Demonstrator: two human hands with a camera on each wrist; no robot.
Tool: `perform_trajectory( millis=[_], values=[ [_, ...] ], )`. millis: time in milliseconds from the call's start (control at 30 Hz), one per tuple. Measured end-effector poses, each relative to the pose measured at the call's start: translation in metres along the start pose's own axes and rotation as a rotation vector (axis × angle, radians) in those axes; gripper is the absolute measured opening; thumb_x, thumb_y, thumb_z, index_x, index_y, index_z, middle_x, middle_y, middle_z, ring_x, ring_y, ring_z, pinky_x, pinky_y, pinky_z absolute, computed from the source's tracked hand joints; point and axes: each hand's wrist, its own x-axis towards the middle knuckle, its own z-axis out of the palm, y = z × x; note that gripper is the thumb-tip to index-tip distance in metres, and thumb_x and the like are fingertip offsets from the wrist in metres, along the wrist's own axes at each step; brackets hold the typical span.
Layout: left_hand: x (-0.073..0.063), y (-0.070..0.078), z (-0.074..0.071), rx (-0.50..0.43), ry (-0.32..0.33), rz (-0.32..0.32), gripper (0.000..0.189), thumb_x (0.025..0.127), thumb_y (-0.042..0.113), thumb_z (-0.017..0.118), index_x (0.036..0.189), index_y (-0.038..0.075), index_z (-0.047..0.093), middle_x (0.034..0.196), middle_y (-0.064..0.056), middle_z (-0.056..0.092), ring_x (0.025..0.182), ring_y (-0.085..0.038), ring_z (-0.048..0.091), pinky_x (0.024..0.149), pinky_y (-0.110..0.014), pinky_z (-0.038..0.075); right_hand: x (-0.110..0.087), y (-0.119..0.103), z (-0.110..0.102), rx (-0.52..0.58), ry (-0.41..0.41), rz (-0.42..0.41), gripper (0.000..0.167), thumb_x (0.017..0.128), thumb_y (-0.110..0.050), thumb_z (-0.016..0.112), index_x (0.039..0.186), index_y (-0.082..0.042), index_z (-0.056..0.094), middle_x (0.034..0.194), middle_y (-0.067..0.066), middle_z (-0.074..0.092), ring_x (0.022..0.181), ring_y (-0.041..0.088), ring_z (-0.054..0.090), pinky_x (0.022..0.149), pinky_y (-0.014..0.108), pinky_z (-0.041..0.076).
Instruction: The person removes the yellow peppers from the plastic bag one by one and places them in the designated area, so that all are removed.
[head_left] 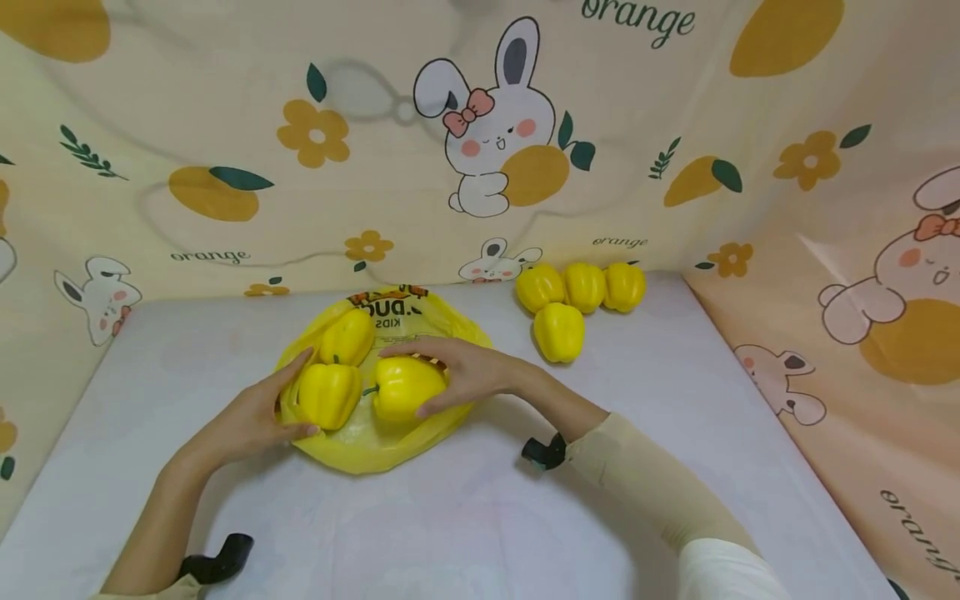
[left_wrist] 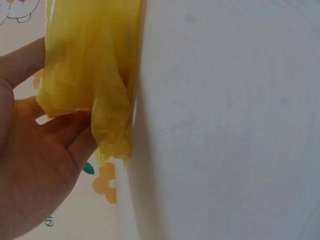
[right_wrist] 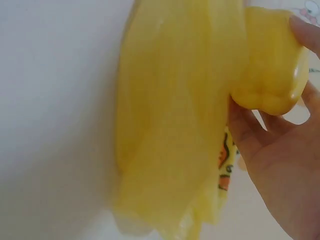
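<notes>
A yellow plastic bag [head_left: 360, 454] lies with its mouth spread wide on the table, dark print showing on its far inner side. Two yellow bell peppers, one nearer [head_left: 330, 396] and one farther [head_left: 347, 337], sit in its left part. My left hand [head_left: 258, 421] grips the bag's left rim; the left wrist view shows its fingers partly behind the yellow plastic [left_wrist: 92, 60]. Inside the right part of the mouth, my right hand [head_left: 468, 371] holds another yellow bell pepper [head_left: 408, 389], its green stem pointing left. In the right wrist view this pepper [right_wrist: 272, 60] is between thumb and fingers.
Several more yellow bell peppers stand at the back right of the white table [head_left: 465, 525], one of them [head_left: 559, 332] in front of a row of three [head_left: 584, 287]. A patterned cloth backdrop [head_left: 360, 192] rises behind the table and along its sides.
</notes>
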Motion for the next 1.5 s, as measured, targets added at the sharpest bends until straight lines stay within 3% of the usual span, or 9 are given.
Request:
perform_trajectory(
  millis=[167,467,733,967,1233,1367,1500],
  values=[
    [-0.002,-0.002,0.002,-0.005,0.005,-0.006,0.11,0.079,0.037,0.084,0.161,0.014,0.014,0.157,-0.03,0.026,0.14,-0.054,0.025,0.109,-0.071,0.024,-0.007,0.002,-0.009,0.018,0.045,-0.008,0.079,0.082,-0.033,0.081,0.151,-0.028,0.041,0.151,-0.014,0.042,0.124,0.01,0.047,0.102,0.032,0.045],
    [0.001,-0.002,0.001,0.001,0.006,0.003,0.11,0.079,0.038,0.084,0.161,0.015,0.014,0.157,-0.029,0.027,0.141,-0.053,0.026,0.109,-0.071,0.025,-0.027,0.006,-0.027,0.041,0.155,0.068,0.078,0.081,-0.031,0.082,0.148,-0.031,0.043,0.143,-0.012,0.05,0.118,0.011,0.052,0.103,0.037,0.046],
    [0.0,0.0,0.001,0.005,0.003,-0.008,0.11,0.079,0.039,0.083,0.161,0.015,0.013,0.156,-0.03,0.027,0.14,-0.054,0.026,0.108,-0.072,0.025,-0.044,0.009,-0.04,0.067,0.197,0.107,0.077,0.081,-0.029,0.081,0.148,-0.027,0.044,0.144,-0.011,0.05,0.117,0.015,0.052,0.1,0.044,0.046],
    [-0.001,0.0,0.001,-0.002,-0.003,-0.013,0.111,0.08,0.04,0.082,0.161,0.016,0.011,0.157,-0.03,0.026,0.14,-0.054,0.025,0.108,-0.072,0.025,-0.067,0.016,-0.049,0.067,0.258,0.204,0.08,0.082,-0.037,0.081,0.15,-0.042,0.039,0.15,-0.016,0.043,0.12,0.016,0.05,0.1,0.043,0.046],
    [0.0,-0.001,0.005,0.003,-0.012,-0.009,0.11,0.079,0.039,0.083,0.161,0.015,0.013,0.157,-0.029,0.026,0.141,-0.053,0.025,0.109,-0.071,0.025,-0.095,0.022,-0.057,0.063,0.365,0.3,0.078,0.082,-0.035,0.082,0.147,-0.046,0.041,0.143,-0.011,0.048,0.119,0.019,0.052,0.106,0.048,0.043],
    [0.001,-0.001,0.003,0.02,-0.007,0.005,0.108,0.08,0.037,0.083,0.16,0.014,0.015,0.158,-0.028,0.027,0.141,-0.052,0.026,0.11,-0.069,0.025,-0.105,0.023,-0.062,0.082,0.419,0.313,0.078,0.083,-0.032,0.082,0.149,-0.041,0.041,0.145,-0.007,0.046,0.116,0.025,0.051,0.106,0.05,0.042],
    [0.001,-0.002,0.0,0.025,-0.005,0.003,0.108,0.08,0.039,0.083,0.161,0.016,0.014,0.158,-0.027,0.026,0.141,-0.052,0.025,0.11,-0.07,0.025,-0.111,0.026,-0.065,0.091,0.487,0.322,0.078,0.081,-0.026,0.084,0.148,-0.036,0.044,0.139,-0.003,0.05,0.112,0.027,0.053,0.097,0.047,0.048]
  ],
)
